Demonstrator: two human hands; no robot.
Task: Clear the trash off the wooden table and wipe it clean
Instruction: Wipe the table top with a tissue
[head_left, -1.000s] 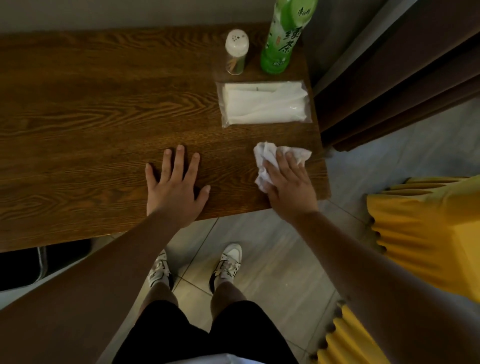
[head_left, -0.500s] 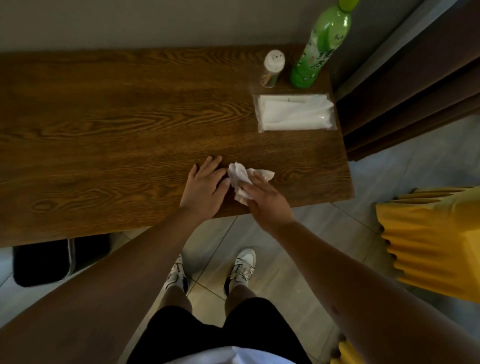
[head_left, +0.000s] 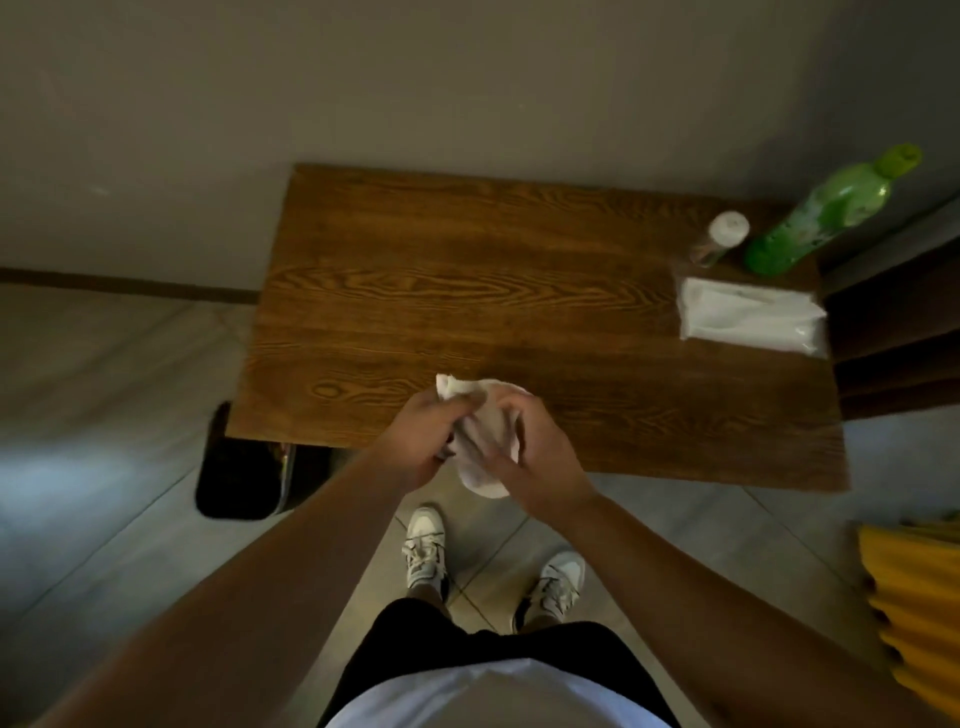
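A crumpled white tissue (head_left: 485, 441) hangs between both hands over the near edge of the wooden table (head_left: 467, 291). My left hand (head_left: 423, 441) grips its upper left part, fingers curled round it. From the right, my right hand (head_left: 535, 452) holds the same tissue. The lower end of the tissue droops below the table edge. What lies inside the tissue is hidden.
At the table's far right stand a green bottle (head_left: 826, 213) and a small white-capped shaker (head_left: 722, 239), with a pack of white tissues (head_left: 753, 322) in front of them. A black bin (head_left: 244, 462) sits on the floor under the table's left corner. A yellow object (head_left: 914, 613) is at right.
The tissue slid left along the table edge and is now lifted between both hands. My left hand left the tabletop and took hold of it. The view swung left and up.
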